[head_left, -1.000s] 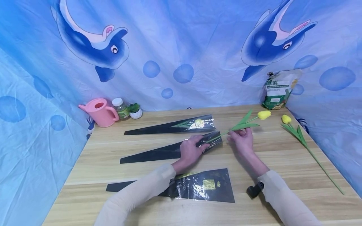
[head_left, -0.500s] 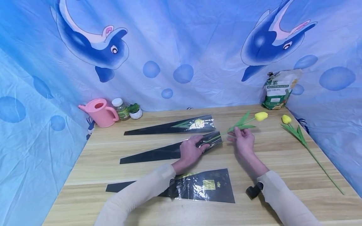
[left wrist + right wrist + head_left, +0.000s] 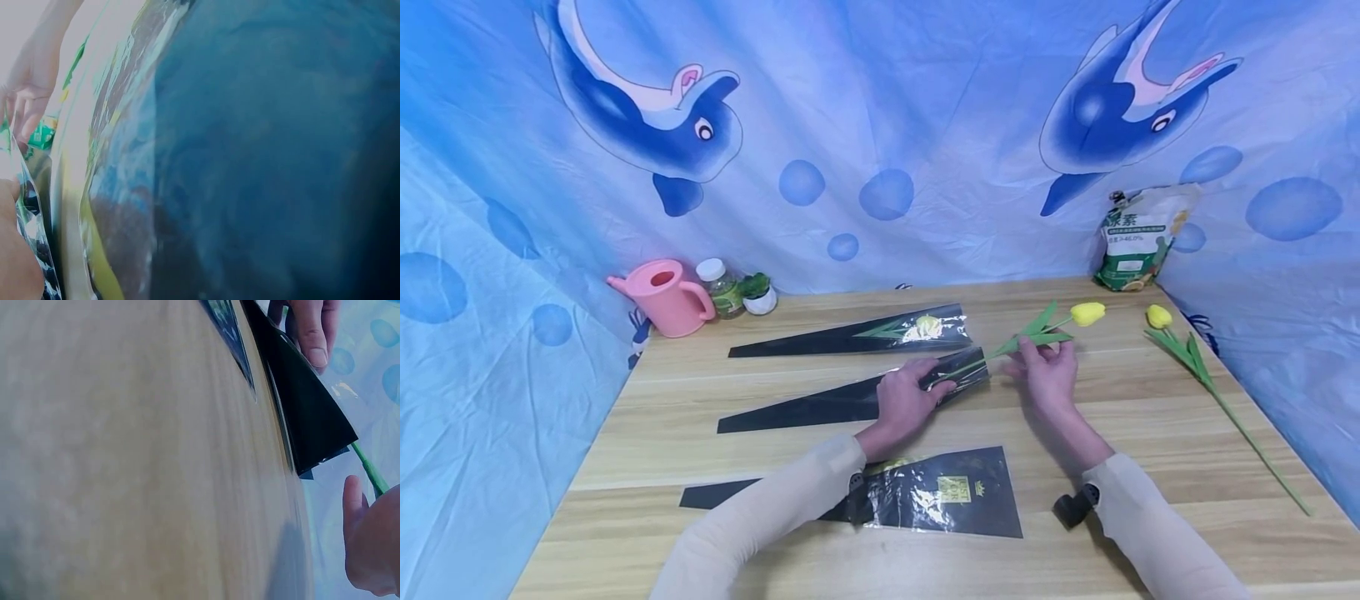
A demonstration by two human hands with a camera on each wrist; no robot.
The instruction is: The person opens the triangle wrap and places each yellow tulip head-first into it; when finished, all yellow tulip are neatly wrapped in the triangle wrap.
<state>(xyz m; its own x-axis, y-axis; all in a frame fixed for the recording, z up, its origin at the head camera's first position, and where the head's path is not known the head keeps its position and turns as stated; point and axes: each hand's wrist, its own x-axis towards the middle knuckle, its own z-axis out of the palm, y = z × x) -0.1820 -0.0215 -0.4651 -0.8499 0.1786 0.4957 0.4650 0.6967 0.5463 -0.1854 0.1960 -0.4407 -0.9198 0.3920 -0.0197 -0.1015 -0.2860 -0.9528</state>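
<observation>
With its stem inside the mouth of the middle black flower sleeve (image 3: 820, 404), a yellow tulip (image 3: 1087, 314) slants up to the right. My left hand (image 3: 904, 407) grips that sleeve near its wide end. Just beyond the opening, my right hand (image 3: 1048, 373) pinches the tulip below its leaves, and the bloom stays outside. In the right wrist view, the green stem (image 3: 369, 465) comes out of the sleeve's dark mouth (image 3: 312, 425) by the right hand. The left wrist view is mostly filled by blurred, shiny film. How deep the stem reaches is hidden.
Behind lies a sleeve (image 3: 812, 340) with a tulip inside. A flat sleeve (image 3: 985, 508) is in front, partly under the left forearm. Another tulip (image 3: 1217, 396) lies at right. A pink watering can (image 3: 670, 304), jar (image 3: 722, 296), small potted plant (image 3: 760, 296) and bag (image 3: 1138, 242) stand behind.
The tulip has slid a little left and down into the middle sleeve. My right hand has changed its hold on the stem. My left hand has stayed in place.
</observation>
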